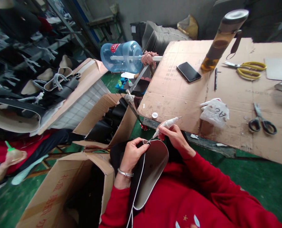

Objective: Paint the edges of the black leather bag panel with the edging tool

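The right hand is closed around a white pen-shaped tool, its tip touching the top edge of a dark shoe piece with a pale rim. The left hand pinches that same edge from the other side, fingers curled tight on it; a white cord hangs down from there. The shoe piece lies in the lap, just below the near edge of the cardboard-covered table.

Left of the shoe piece stands an open cardboard box; its inside is too dark to read. Beyond it, against the table's left edge, a second open box holds dark pieces.

On the table: a small white cap, a white plastic bag, black scissors, yellow scissors, a phone and a tall bottle partly filled with amber liquid. Past the table's far left corner lies a big blue water jug.
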Action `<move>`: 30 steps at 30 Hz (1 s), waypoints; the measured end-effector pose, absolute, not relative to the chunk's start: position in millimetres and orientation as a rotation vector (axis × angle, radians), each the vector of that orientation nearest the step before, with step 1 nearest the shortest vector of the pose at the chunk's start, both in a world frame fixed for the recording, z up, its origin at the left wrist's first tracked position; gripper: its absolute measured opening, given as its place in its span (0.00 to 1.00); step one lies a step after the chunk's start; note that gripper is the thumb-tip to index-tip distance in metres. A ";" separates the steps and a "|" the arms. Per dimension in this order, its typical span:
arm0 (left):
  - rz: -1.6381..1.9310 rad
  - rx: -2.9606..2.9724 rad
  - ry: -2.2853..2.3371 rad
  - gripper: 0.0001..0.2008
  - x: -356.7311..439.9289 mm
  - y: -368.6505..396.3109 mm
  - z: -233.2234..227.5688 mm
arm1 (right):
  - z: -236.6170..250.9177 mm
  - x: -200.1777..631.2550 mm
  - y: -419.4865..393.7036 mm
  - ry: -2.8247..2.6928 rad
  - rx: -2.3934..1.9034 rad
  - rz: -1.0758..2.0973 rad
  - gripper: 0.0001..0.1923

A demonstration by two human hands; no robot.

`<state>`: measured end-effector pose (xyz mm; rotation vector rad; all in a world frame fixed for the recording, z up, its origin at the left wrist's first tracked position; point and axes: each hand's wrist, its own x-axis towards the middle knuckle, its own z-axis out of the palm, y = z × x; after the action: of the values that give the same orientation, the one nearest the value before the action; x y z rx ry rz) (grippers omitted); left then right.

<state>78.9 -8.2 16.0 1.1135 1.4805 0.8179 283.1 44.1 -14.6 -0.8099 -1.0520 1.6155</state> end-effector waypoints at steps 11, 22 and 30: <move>0.796 1.136 1.459 0.08 79.8 -10.0 14.5 | -17.3 284.8 46.5 -1.122 -0.821 1.622 0.22; 0.791 1.199 1.469 0.07 81.0 -10.6 15.9 | -20.2 283.4 52.2 -1.170 -0.825 1.651 0.24; 0.807 1.200 1.449 0.06 81.4 -11.5 10.4 | -16.4 276.4 59.0 -1.168 -0.851 1.701 0.25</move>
<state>81.4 -11.5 10.4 1.1998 1.4492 0.8069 276.4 59.0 -16.4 -0.8507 -1.1684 1.7007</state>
